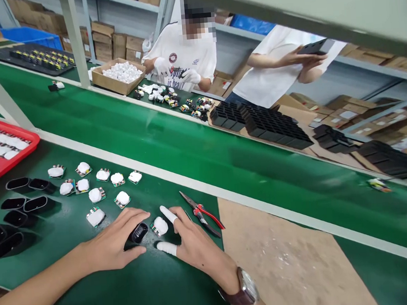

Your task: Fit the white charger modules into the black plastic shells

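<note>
My left hand [117, 239] curves around a black plastic case [139, 233] on the green bench, its thumb and fingers spread to either side. Contact between palm and case is hidden. Just to the right lies a small circuit board topped with a white blob [160, 226]. My right hand [193, 245] has white finger cots on the thumb and a finger. These are held apart above and below that board, with a visible gap. Beyond my right hand rest red-handled long-nose pliers [203, 213].
Several similar boards [95, 195] and open black cases [13, 219] sit at left, near a red tray [30, 146]. A cardboard sheet [285, 259] covers the right. Across the green conveyor belt [174, 140], a gloved person [185, 60] works beside another person [271, 72] holding a dark object.
</note>
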`<state>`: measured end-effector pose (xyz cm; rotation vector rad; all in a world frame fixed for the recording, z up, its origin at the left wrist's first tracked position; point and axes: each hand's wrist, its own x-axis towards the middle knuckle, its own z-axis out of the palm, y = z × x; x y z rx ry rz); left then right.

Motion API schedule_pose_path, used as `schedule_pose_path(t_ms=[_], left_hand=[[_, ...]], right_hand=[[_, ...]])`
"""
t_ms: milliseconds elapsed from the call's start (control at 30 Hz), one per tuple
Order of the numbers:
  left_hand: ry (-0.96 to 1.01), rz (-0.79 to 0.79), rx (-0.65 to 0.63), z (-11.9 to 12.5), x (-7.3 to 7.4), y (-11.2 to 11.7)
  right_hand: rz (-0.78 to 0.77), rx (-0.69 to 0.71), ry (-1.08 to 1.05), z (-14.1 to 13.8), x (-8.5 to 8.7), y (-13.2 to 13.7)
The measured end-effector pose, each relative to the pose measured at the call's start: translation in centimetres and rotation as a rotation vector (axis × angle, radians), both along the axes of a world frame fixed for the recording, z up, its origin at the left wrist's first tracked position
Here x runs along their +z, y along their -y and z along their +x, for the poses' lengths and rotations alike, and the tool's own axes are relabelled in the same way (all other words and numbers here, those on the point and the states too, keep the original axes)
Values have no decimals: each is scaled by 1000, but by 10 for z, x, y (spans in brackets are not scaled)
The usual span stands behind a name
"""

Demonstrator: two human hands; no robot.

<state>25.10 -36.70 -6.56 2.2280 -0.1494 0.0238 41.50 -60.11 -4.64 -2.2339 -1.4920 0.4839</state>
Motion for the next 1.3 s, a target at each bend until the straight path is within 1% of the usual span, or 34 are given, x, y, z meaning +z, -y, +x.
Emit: schedule_pose_path(t_ms=[33,133,200,267,400,467,633,733,833,967,1033,1100,1167,1233,1300], left_hand=[[-18,-14,0,0,0,-1],[-64,-48,-6,1,1,-3],[-81,-58,-8,2,1,-3],[-88,-57,-7,2,1,-3],[-64,-27,-13,4,-1,-2],[-31,-5,-16,4,-3,0],[7,43,-10,3,-7,1],[26,50,-18,1,-5,1],[41,48,-15,0,-1,2],[56,20,10,2,5,2],[78,31,-19,3,10,2],[111,100,-57,2,17,1],[126,205,-62,-1,26,1],[97,280,-24,-3,29,1],[53,283,44,-2,26,0]], right_hand=[[5,15,9,1,0,2],[72,139,44,3,-4,7],[100,167,73,2,-8,10],[123,141,125,-2,-14,13],[130,109,362,-18,-27,16],[124,73,438,-25,-32,18],[206,6,378,-32,-37,17],[260,-28,335,-32,-36,15],[297,-30,292,-30,-33,14],[358,4,321,-27,-29,11],[388,-26,334,-27,-26,10],[428,-84,339,-28,-22,11],[472,-129,338,-30,-18,14],[514,-144,328,-31,-13,17],[536,-139,309,-32,-7,20]])
